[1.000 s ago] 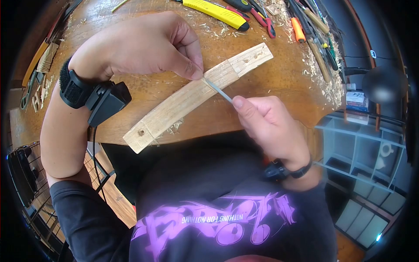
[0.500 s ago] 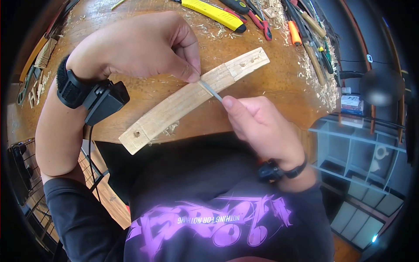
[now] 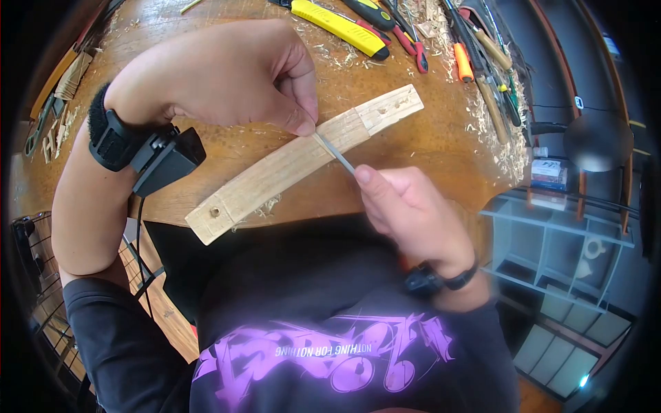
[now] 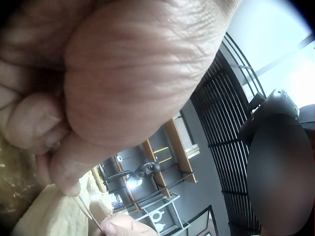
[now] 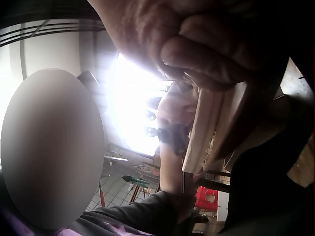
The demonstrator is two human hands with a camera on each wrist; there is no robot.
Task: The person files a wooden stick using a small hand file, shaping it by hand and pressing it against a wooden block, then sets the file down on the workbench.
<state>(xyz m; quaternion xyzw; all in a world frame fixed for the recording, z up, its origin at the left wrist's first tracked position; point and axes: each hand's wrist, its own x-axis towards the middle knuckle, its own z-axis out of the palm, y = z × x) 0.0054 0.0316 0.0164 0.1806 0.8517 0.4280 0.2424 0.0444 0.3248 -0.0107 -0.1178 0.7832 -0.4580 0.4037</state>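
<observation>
A curved wooden piece [image 3: 275, 168] lies aslant on the table in the head view, with a round hole near its lower left end and small holes at the upper right. Across its middle runs a thin grey metal tool [image 3: 336, 153]. My right hand [image 3: 420, 213] grips the tool's near end, thumb along it. The far tip is pinched between thumb and fingers of my left hand [image 3: 227, 76], at the wood's far edge. In the left wrist view the left fingertips meet the thin tool [image 4: 90, 214] over the wood [image 4: 54, 211]. The right wrist view shows the wood [image 5: 202, 128] beyond the right fingers.
At the table's back lie a yellow cutter [image 3: 337, 27], red-handled tools [image 3: 421, 58] and an orange handle [image 3: 463, 63]. More tools and wood shavings [image 3: 506, 162] are at the right. Small wood pieces [image 3: 72, 76] lie at the left. A shelf [image 3: 551, 241] stands at right.
The right hand and its end of the tool have shifted slightly left and down in the head view. The left hand keeps its pinch, and the whole scene has shifted a little.
</observation>
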